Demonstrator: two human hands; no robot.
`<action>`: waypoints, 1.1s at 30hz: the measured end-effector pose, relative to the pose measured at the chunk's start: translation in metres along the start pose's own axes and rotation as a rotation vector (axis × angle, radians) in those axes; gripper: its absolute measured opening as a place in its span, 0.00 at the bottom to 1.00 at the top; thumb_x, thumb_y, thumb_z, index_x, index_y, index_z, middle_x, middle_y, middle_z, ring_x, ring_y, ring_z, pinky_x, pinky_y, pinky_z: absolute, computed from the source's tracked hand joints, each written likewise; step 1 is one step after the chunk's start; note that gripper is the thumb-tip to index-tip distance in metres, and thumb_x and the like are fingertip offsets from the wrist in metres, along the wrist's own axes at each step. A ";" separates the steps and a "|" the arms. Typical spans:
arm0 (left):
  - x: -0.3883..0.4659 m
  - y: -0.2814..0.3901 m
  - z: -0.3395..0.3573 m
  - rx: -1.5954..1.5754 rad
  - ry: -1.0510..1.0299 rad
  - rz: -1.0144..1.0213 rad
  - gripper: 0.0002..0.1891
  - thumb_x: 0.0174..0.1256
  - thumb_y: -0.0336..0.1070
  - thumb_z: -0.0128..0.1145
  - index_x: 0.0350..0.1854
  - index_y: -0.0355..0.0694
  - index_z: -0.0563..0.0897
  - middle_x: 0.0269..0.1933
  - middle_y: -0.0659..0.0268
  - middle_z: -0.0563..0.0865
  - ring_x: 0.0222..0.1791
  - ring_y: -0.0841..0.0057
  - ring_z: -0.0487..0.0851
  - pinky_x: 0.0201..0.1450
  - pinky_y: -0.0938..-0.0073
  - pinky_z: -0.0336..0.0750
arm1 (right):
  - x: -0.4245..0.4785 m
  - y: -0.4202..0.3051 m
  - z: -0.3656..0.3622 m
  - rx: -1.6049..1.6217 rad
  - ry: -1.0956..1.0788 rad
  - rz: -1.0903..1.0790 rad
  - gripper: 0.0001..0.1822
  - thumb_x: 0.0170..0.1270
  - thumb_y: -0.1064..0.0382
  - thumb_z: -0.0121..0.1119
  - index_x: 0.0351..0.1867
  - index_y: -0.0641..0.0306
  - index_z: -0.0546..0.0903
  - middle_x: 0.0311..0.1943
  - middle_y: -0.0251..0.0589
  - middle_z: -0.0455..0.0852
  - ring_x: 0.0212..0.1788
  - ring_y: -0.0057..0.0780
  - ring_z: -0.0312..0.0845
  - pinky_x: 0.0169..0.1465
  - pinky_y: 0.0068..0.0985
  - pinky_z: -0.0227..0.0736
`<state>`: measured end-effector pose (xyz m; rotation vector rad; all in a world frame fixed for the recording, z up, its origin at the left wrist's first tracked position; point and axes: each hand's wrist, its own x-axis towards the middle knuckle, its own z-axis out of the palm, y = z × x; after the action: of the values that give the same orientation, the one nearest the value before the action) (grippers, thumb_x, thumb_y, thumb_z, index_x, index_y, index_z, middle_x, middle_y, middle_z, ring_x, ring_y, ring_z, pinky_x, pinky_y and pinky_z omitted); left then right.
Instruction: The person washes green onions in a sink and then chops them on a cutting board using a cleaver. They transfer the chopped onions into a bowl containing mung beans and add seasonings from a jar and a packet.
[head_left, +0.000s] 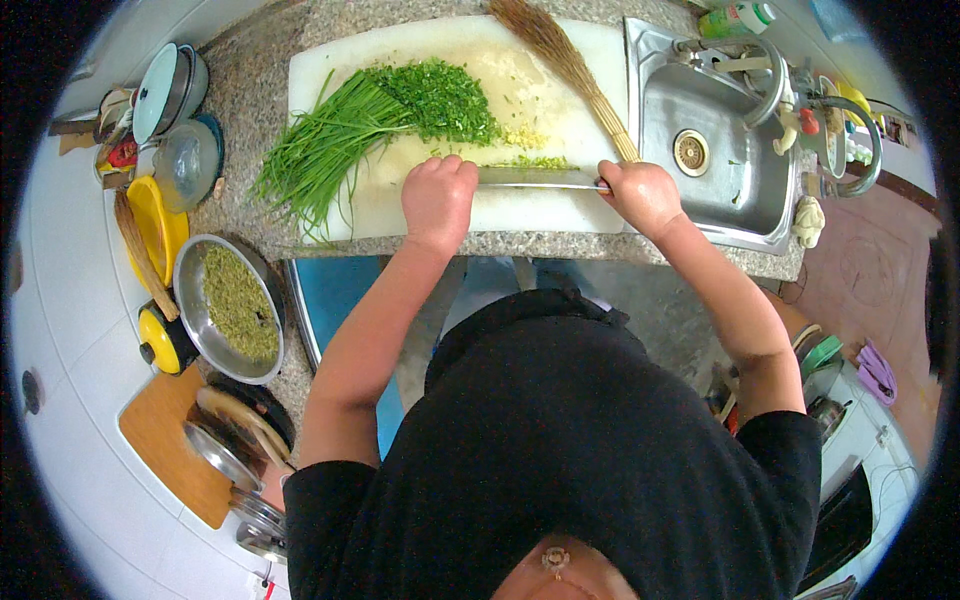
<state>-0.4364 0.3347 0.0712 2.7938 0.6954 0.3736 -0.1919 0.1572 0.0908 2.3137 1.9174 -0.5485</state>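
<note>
A wide-bladed kitchen knife (536, 178) lies crosswise over the front part of a white cutting board (420, 214). My right hand (643, 193) grips its handle at the board's right side. At the other end of the blade, my left hand (440, 199) is closed over the tip, its fingers curled and partly hidden. Finely chopped pale green bits (541, 161) lie along the blade's far side, with minced yellowish bits (523, 136) just beyond. Further left are a heap of chopped green chives (442, 97) and a bundle of uncut chives (322, 157).
A straw brush (559, 60) rests across the board's right part, beside a steel sink (720, 97) with a faucet (772, 67). On the left stand a steel bowl (240, 304) of chopped greenish food, a yellow basin (174, 217), a glass bowl (186, 165) and stacked basins (161, 90).
</note>
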 end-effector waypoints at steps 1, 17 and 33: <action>-0.002 -0.002 0.002 -0.018 0.011 0.009 0.02 0.50 0.30 0.60 0.26 0.43 0.84 0.27 0.62 0.82 0.31 0.61 0.83 0.35 0.60 0.77 | 0.000 0.000 -0.002 -0.001 0.013 -0.010 0.11 0.66 0.52 0.60 0.35 0.56 0.79 0.24 0.43 0.85 0.30 0.46 0.85 0.33 0.44 0.78; 0.002 -0.008 0.001 -0.050 0.106 0.037 0.01 0.48 0.31 0.57 0.22 0.44 0.79 0.27 0.63 0.79 0.33 0.63 0.81 0.37 0.62 0.77 | -0.011 -0.008 -0.018 0.011 0.067 0.006 0.11 0.65 0.52 0.61 0.36 0.56 0.78 0.24 0.43 0.84 0.29 0.47 0.85 0.32 0.45 0.78; 0.001 -0.012 0.011 -0.076 0.169 0.037 0.03 0.47 0.31 0.58 0.19 0.44 0.78 0.24 0.64 0.79 0.29 0.62 0.80 0.31 0.62 0.76 | 0.014 -0.002 -0.022 0.013 -0.108 0.008 0.07 0.65 0.58 0.58 0.37 0.57 0.81 0.27 0.46 0.86 0.32 0.50 0.85 0.36 0.46 0.79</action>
<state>-0.4373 0.3442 0.0577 2.7287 0.6516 0.6361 -0.1869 0.1774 0.1069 2.2488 1.8611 -0.6729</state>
